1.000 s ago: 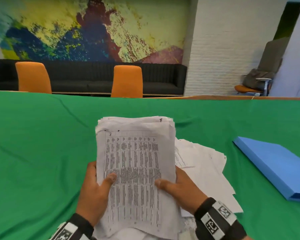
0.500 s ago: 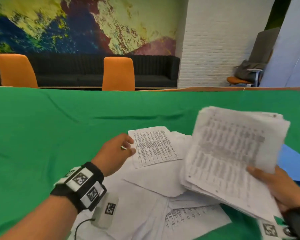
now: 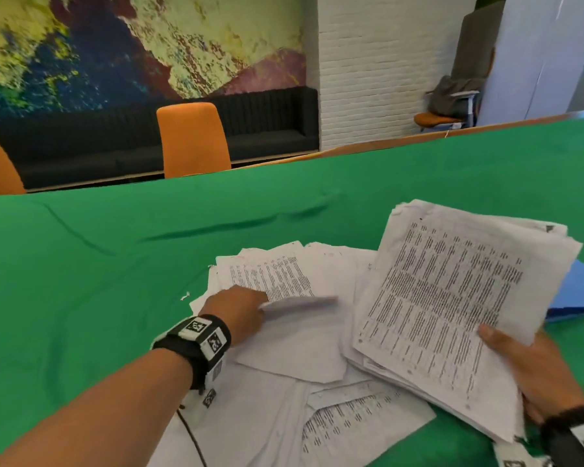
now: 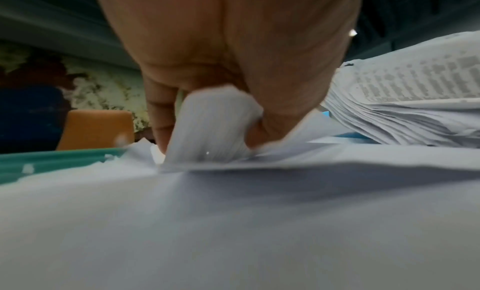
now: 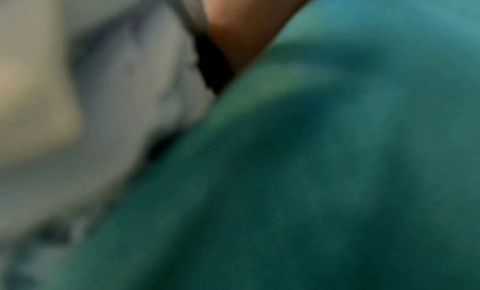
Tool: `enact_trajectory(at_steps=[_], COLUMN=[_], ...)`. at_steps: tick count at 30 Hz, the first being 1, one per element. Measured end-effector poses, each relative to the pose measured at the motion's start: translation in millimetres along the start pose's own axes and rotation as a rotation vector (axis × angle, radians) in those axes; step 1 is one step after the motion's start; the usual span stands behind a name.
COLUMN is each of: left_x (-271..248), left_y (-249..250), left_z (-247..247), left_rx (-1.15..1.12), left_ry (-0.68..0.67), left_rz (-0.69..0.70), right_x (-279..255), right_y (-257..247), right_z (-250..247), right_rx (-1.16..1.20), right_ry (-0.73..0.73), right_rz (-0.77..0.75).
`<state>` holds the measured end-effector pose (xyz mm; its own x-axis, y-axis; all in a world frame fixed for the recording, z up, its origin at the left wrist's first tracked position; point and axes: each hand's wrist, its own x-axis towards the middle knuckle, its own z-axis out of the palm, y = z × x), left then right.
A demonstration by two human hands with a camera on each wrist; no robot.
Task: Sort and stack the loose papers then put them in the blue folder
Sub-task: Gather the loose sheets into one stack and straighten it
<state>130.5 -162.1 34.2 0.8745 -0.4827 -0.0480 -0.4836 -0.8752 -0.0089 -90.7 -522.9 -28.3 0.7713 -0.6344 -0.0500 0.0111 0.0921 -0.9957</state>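
My right hand (image 3: 533,372), at the lower right of the head view, is clamped on the near edge of a thick sheaf of white printed sheets (image 3: 452,298), thumb on top, with the sheaf tilted up off the table. The right wrist view is too blurred to add anything. My left hand (image 3: 240,311), in the centre of the frame, pinches the lifted edge of one loose white sheet (image 3: 297,303) between thumb and fingers (image 4: 161,122); the left wrist view shows that edge curled up in the pinch. More scattered white papers (image 3: 317,399) lie overlapping on the green cloth-covered table (image 3: 98,281). The flat blue folder (image 3: 580,291) shows only as a wedge at the right edge, mostly hidden behind the sheaf and apparently shut.

The risks, as I judge them: a one-handed grip on so thick a sheaf may let the lower pages slide out and fan. The pinched sheet overlaps its neighbours, so pulling it could drag others along or crease it.
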Motion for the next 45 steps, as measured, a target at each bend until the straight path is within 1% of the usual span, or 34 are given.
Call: enact_trajectory(at_steps=[1, 2, 3, 4, 5, 6, 7, 8, 11, 12, 13, 15, 16, 17, 20, 21, 22, 25, 26, 27, 28, 30, 31, 33, 35, 37, 39, 40, 41, 42, 43, 44, 45], left_x=[-0.3, 1.3, 1.1, -1.9, -8.8, -19.7, -31.0, -40.8, -63.6, -67.7, -71.4, -77.1, -77.4, -76.2, -65.4, -62.1, -60.4, -68.1, -73.4, -79.3, -85.3, -97.9, -102.0, -105.8, -106.5, -109.5, -118.1, -122.4, -127.4, -130.8, -130.8, -125.7, -115.2], left_y=[-5.3, -14.2, -22.4, -27.3, -26.8, -22.3, -16.3, -9.6, 6.9, 10.0, 12.4, 17.9, 20.6, 24.1, 31.3, 31.8, 31.5, 36.8, 40.5, 45.8, 51.7, 60.5, 62.6, 63.3, 61.6, 60.3, 60.8, 59.4, 56.7, 51.3, 43.3, 32.4, 17.3], left_z=[-8.3, -17.8, -29.8, -39.7, -46.0, -49.6, -50.5, -48.1, -29.6, -23.8, -20.3, -18.3, -19.6, -22.2, -40.5, -48.7, -56.5, -70.0, -64.9, -55.8, -43.6, -16.4, -4.4, 9.6, 9.2, 2.1, -7.5, -12.1, -20.3, -28.9, -37.1, -43.7, -46.0], left_rx=[-0.117, -0.33, -0.636, -0.999, -1.349, -1.619, -1.726, -1.686, -1.298, -1.252, -1.273, -1.469, -1.557, -1.572, -1.268, -1.277, -1.387, -1.846, -1.948, -1.996, -1.995, -1.908, -1.853, -1.781, -1.744, -1.663, -1.469, -1.355, -1.267, -1.228, -1.231, -1.235, -1.193], left_ry=[0.073, 0.175, 0.291, 0.379, 0.41, 0.388, 0.33, 0.246, -0.026, -0.093, -0.145, -0.195, -0.18, -0.131, 0.095, 0.156, 0.194, 0.238, 0.241, 0.217, 0.154, -0.09, -0.212, -0.383, -0.469, -0.571, -0.701, -0.734, -0.739, -0.688, -0.572, -0.399, -0.193], left_rz=[-0.077, -0.19, -0.313, -0.41, -0.492, -0.552, -0.587, -0.609, -0.565, -0.561, -0.557, -0.523, -0.494, -0.465, -0.376, -0.36, -0.344, -0.323, -0.338, -0.387, -0.462, -0.58, -0.615, -0.622, -0.577, -0.505, -0.385, -0.299, -0.211, -0.149, -0.133, -0.169, -0.222], right_x=[-0.2, -0.7, -2.0, -3.6, -5.1, -5.2, -5.6, -5.1, -4.7, -4.1, -3.8, -3.1, -2.7, -3.3, -4.3, -4.1, -4.3, -6.4, -6.4, -7.9, -8.3, -8.7, -9.5, -11.6, -12.4, -13.9, -15.6, -16.2, -17.6, -18.7, -20.4, -20.4, -20.7], right_y=[-0.4, -0.5, -1.3, -1.8, -3.3, -3.5, -3.4, -1.7, 1.6, 2.2, 2.0, 2.1, 2.6, 2.5, 1.4, 1.0, 0.2, -1.2, -1.6, -3.5, -4.1, -4.9, -5.6, -8.3, -10.5, -12.9, -15.0, -15.9, -15.9, -16.1, -17.7, -17.8, -17.9], right_z=[0.5, 0.7, 1.2, 1.7, 2.4, 2.2, 2.0, 1.3, 0.2, -0.1, -0.1, -0.4, 0.0, 0.6, 2.1, 2.1, 2.2, 3.0, 2.8, 3.5, 4.0, 3.9, 3.7, 3.7, 4.0, 4.0, 3.5, 3.5, 3.7, 4.1, 5.4, 5.5, 5.7], right_rx=[0.01, 0.021, 0.034, 0.05, 0.068, 0.083, 0.091, 0.094, 0.086, 0.085, 0.085, 0.083, 0.082, 0.087, 0.114, 0.131, 0.142, 0.147, 0.139, 0.133, 0.132, 0.132, 0.137, 0.158, 0.146, 0.144, 0.147, 0.15, 0.145, 0.143, 0.14, 0.142, 0.133], right_ry=[-0.002, 0.0, -0.001, -0.005, -0.009, -0.01, -0.013, -0.013, -0.008, -0.009, -0.01, -0.013, -0.012, -0.013, -0.029, -0.03, -0.033, -0.045, -0.045, -0.048, -0.055, -0.071, -0.075, -0.095, -0.118, -0.12, -0.133, -0.139, -0.132, -0.131, -0.136, -0.139, -0.131], right_rz=[-0.006, -0.017, -0.028, -0.036, -0.038, -0.036, -0.035, -0.035, -0.028, -0.03, -0.033, -0.038, -0.04, -0.047, -0.062, -0.06, -0.058, -0.073, -0.069, -0.068, -0.067, -0.068, -0.068, -0.053, -0.055, -0.065, -0.056, -0.056, -0.058, -0.057, -0.054, -0.046, -0.037])
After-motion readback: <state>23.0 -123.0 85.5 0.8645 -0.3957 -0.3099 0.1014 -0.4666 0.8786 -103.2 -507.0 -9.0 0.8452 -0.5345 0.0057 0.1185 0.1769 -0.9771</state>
